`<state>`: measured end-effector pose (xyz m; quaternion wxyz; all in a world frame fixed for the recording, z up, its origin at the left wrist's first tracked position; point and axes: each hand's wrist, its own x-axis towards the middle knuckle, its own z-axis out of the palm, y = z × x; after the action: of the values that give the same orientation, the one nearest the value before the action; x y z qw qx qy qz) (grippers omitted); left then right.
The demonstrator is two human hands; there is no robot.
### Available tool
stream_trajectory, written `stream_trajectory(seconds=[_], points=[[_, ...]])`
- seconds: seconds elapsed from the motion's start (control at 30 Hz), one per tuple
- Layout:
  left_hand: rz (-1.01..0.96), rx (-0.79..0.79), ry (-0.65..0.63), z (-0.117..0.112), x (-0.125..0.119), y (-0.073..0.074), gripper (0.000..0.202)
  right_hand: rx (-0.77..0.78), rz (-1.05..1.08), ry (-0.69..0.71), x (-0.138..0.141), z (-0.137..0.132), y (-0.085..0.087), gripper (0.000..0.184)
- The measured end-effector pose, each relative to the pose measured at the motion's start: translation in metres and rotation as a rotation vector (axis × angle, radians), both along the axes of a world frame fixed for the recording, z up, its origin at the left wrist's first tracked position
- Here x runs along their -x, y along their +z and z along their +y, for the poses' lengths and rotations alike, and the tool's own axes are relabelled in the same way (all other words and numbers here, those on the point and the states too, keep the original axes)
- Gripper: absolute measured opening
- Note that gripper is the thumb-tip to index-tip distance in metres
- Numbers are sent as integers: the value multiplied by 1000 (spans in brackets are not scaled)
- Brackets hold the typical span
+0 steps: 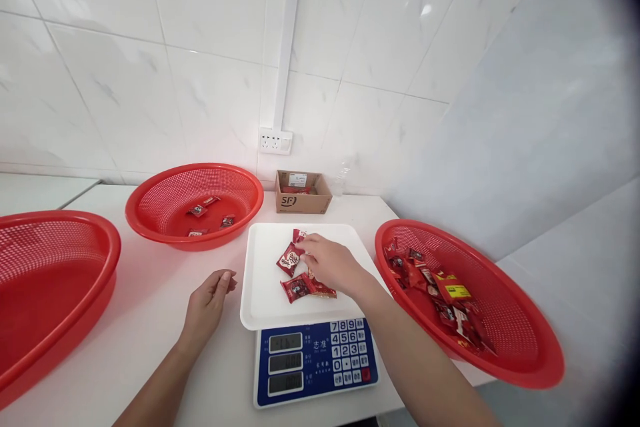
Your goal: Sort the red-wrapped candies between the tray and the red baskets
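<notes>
My right hand (327, 260) reaches over the white tray (260, 300) of a digital scale, its thumb and fingertips pinching at the edge of a red snack packet (289, 259) with white lettering. Another red packet (299, 235) lies just behind those fingers, partly hidden. Closer to me on the tray, a dark red packet (296, 287) lies against another red packet (323, 289) below my palm. My left hand (210, 297) is held left of the tray, apart from it, fingers curled and thumb pressed against them, with nothing visible inside.
The scale's blue keypad panel (317, 363) faces me. On the right, a red basket (525, 347) holds many packets. A back-left red basket (150, 207) contains several more; another red basket (60, 340) sits at far left. Behind the tray stands a small cardboard box (305, 203), near the wall.
</notes>
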<state>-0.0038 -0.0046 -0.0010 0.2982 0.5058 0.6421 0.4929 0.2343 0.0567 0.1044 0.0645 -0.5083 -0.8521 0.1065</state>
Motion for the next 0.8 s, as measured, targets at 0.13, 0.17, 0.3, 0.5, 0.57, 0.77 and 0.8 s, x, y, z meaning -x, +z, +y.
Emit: stream_trajectory(seconds=[0.13,0.17,0.3,0.5,0.57,0.77,0.8], points=[[1,-5,7,0,0,3,43,3,-8,-139,-31,7,8,32],[-4,-4,10,0,0,3,44,16,-11,-151,-39,6,9,31],[-11,10,0,0,-1,2,45,90,-18,-130,-63,-4,4,29],[9,14,-3,-1,-1,-1,44,88,11,-145,-68,-16,-7,26],[5,16,11,0,0,-1,45,65,20,-184,-70,-16,-9,20],[-10,14,20,1,-1,0,45,-50,112,-323,-69,-13,-4,13],[-10,15,17,1,-1,0,45,-73,132,-337,-66,-12,-3,15]])
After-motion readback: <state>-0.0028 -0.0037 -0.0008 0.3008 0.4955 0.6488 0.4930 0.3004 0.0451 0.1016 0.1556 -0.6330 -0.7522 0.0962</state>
